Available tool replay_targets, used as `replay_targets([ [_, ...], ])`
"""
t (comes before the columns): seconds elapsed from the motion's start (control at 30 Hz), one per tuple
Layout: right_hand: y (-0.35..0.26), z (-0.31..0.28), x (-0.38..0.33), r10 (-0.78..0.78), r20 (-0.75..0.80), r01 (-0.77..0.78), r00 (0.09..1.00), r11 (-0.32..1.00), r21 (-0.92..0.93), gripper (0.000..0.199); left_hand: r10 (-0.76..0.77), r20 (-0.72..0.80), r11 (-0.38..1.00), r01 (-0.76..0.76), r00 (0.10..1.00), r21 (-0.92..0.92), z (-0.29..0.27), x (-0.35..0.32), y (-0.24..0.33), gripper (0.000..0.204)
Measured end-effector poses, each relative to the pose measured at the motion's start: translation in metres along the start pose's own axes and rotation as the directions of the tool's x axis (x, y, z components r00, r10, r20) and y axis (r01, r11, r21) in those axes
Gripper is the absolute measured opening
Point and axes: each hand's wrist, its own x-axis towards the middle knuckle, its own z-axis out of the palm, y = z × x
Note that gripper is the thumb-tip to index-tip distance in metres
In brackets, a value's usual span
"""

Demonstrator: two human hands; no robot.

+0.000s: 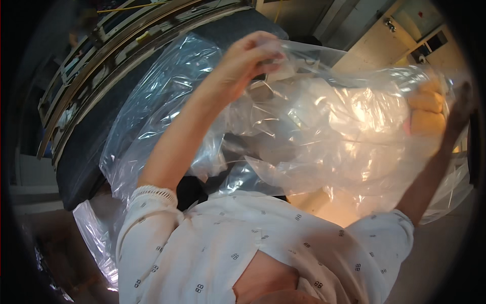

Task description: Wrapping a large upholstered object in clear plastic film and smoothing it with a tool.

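My left hand point(257, 54) is raised at the upper middle, its fingers closed on the top edge of a large, wrinkled piece of clear plastic film point(304, 119). From there the film stretches across to the far right, where my right hand point(460, 101) appears closed on its other end; that hand is dark and blurred near the rim. I cannot tell whether the film is a sheet or an opened bag. More clear film point(157, 101) lies in loose folds to the left, under and beyond my left forearm, and hangs off the near side.
A dark padded surface point(83, 147) runs along the left and back, with long curved-looking rails point(76, 96) beyond it. Yellow-orange bundles point(426, 111) show behind the film at right. A pale door or cabinet point(372, 48) stands at the back right.
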Motion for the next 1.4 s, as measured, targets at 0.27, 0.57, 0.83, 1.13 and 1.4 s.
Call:
replay_targets([
  [0.27, -0.339, 0.008, 0.086, -0.073, 0.560, -0.564, 0.825, -0.145, 0.813, 0.042, 0.144, -0.121, 0.913, -0.084, 0.982, 0.400, -0.019, -0.065, 0.046, 0.021],
  [0.57, -0.437, -0.001, 0.088, -0.622, 0.505, -0.801, 0.599, -0.462, 0.382, 0.023, 0.178, -0.157, 0.770, -0.038, 0.972, 0.637, -0.057, -0.089, 0.013, 0.025],
  [0.83, -0.511, 0.050, 0.018, -0.429, 0.488, -0.639, 0.760, -0.630, 0.442, 0.016, 0.238, 0.129, -0.193, -0.083, 0.963, 0.978, -0.132, -0.033, 0.009, 0.027],
  [1.13, -0.515, 0.035, 0.015, -0.507, 0.430, -0.659, 0.747, -0.651, 0.377, 0.013, -0.420, 0.350, -0.083, -0.420, 0.837, 0.904, -0.103, 0.033, 0.024, 0.014],
  [1.4, -0.467, 0.004, -0.028, -0.640, 0.392, -0.727, 0.660, -0.676, 0.120, 0.010, -0.639, 0.347, 0.144, -0.336, 0.687, 0.931, -0.083, 0.047, 0.004, 0.027],
])
